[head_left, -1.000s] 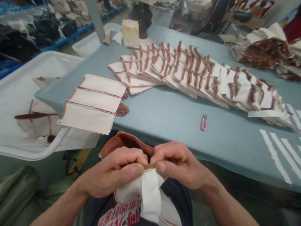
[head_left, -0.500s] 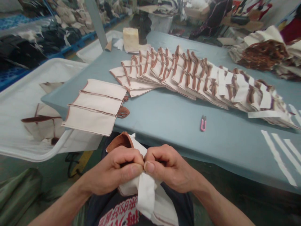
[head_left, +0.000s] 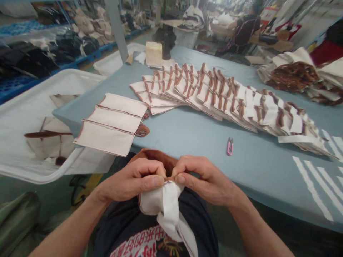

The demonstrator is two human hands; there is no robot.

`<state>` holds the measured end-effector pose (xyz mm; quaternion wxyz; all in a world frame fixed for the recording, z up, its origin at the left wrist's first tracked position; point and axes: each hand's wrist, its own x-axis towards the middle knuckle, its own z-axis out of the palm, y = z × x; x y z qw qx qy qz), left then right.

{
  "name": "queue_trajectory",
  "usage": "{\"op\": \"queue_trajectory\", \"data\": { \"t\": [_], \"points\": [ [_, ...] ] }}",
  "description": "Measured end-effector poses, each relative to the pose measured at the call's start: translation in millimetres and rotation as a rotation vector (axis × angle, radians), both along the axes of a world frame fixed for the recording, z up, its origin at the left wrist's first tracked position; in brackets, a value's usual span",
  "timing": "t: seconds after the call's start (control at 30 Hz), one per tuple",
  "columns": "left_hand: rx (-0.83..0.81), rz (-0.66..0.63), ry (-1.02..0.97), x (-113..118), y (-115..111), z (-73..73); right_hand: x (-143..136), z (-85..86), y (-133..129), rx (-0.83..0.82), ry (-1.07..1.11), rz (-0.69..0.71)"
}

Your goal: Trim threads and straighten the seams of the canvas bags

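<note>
Over my lap, a cream fabric piece (head_left: pixel 152 200) with brown trim is pinched between both hands, and a white strip (head_left: pixel 170 208) hangs from it. My left hand (head_left: pixel 136 180) closes thumb and fingers on its edge. Close beside it, my right hand (head_left: pixel 200 178) is closed on the same edge. Brown material (head_left: pixel 158 155) curves up behind the fingers. A stitched cream panel (head_left: pixel 112 123) with brown seams lies on the table corner. Pink thread snips (head_left: pixel 229 146) rest on the blue-grey table (head_left: pixel 193 132).
A long fanned row of cream and brown pieces (head_left: pixel 209 89) crosses the table. White strips (head_left: pixel 312 185) lie at the right, below a fabric pile (head_left: pixel 294 75). A white bin (head_left: pixel 66 171) stands left. A person (head_left: pixel 246 30) is in the background.
Both hands have spread slightly apart along the fabric edge. The held fabric has turned, and more brown material shows behind the fingers. The camera view has shifted a little.
</note>
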<state>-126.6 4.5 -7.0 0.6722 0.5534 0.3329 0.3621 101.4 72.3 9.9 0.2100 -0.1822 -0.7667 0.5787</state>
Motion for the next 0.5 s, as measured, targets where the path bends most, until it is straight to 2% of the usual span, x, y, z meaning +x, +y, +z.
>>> {"op": "queue_trajectory", "data": {
  "t": [0.1, 0.23, 0.37, 0.5],
  "points": [
    [0.154, -0.039, 0.189, -11, 11, 16.6, 4, 14.5, 8, 0.095, -0.011, -0.017],
    [0.258, -0.065, 0.313, -18, 23, 28.1, 14, 23.4, 17, 0.016, 0.047, -0.108],
    [0.358, -0.111, 0.35, -11, 39, 39.8, 17, 16.9, 36, 0.078, -0.015, -0.238],
    [0.455, 0.07, 0.403, -3, 52, 52.0, 18, 0.1, 50, -0.004, -0.047, -0.357]
  ]
}}
